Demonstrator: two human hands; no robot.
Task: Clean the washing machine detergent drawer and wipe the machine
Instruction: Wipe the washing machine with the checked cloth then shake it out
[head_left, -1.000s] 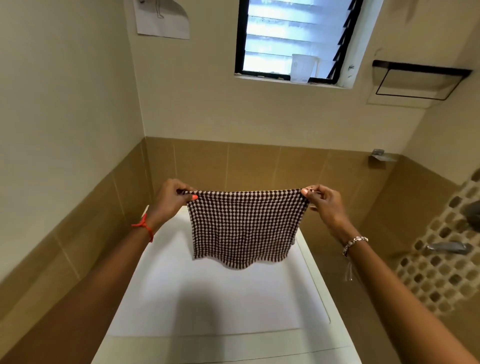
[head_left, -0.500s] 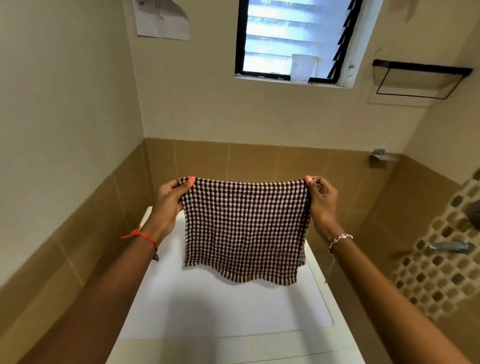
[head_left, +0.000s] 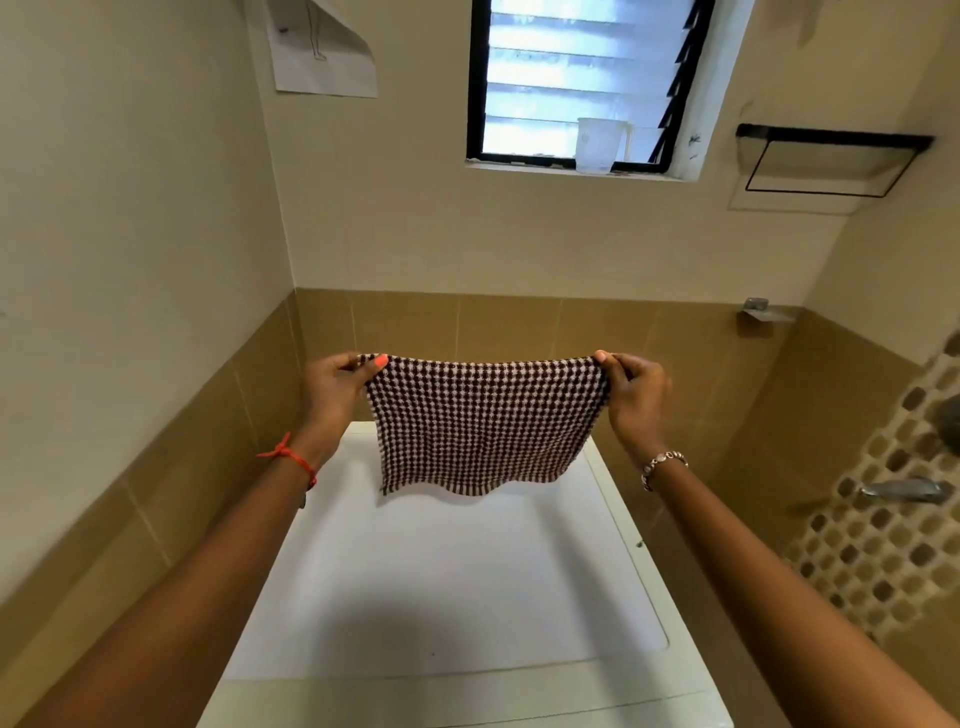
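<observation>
1. The left hand (head_left: 337, 389) pinches the cloth (head_left: 483, 426) by its top corner at 9 o'clock. The right hand (head_left: 636, 395) pinches the other top corner at 3 o'clock. The cloth hangs spread between them, clear of the washing machine (head_left: 441, 571), whose white top lies at 6 o'clock below it.
2. Each grip is only thumb and fingertips on an edge. If one pinch slackens, the cloth probably swings down and may slide off the top toward the wall at 9 o'clock.
3. Laid down loose in one layer, the cloth may bunch and skid under the palm, leaving streaks.
4. The detergent drawer is out of view, so its state cannot be told. If the top is wiped first, later drips from the drawer could dirty it again.
5. The tap (head_left: 906, 489) sits at 3 o'clock near the right forearm, and a wide sweep could knock it.
</observation>
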